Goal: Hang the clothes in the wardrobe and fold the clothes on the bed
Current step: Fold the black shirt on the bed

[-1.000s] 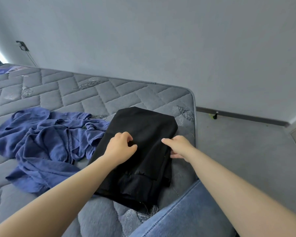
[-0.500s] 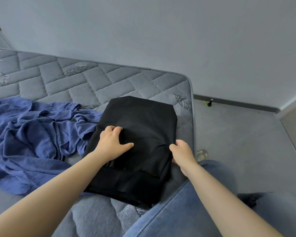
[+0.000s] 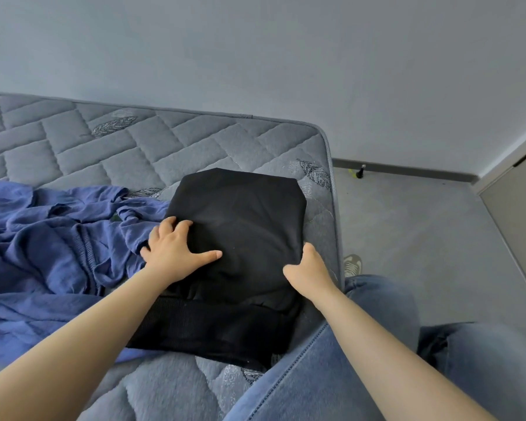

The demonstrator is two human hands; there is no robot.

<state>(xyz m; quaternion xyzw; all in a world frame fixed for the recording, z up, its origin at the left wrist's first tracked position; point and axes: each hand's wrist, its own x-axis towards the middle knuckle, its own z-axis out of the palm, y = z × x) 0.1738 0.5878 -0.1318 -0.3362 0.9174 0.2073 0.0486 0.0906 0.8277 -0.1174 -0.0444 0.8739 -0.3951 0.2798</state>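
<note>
Home bedroom, bare quilted grey mattress (image 3: pixel 170 147), loose clothes (image 3: pixel 52 238) on it, plain wall (image 3: pixel 255 56)

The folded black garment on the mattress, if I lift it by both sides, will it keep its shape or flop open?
The folded black garment will probably sag in the middle; it dents softly under the left hand. The loose layers at its near ribbed hem may slip apart, so the right hand likely should reach underneath. It looks light, and seems unlikely to slide on the quilted mattress.

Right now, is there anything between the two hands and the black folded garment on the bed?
No. The left hand lies flat on top of the black garment, and the right hand grips its right edge. Both touch it directly. The blue garment lies crumpled beside it, to the left.
</note>
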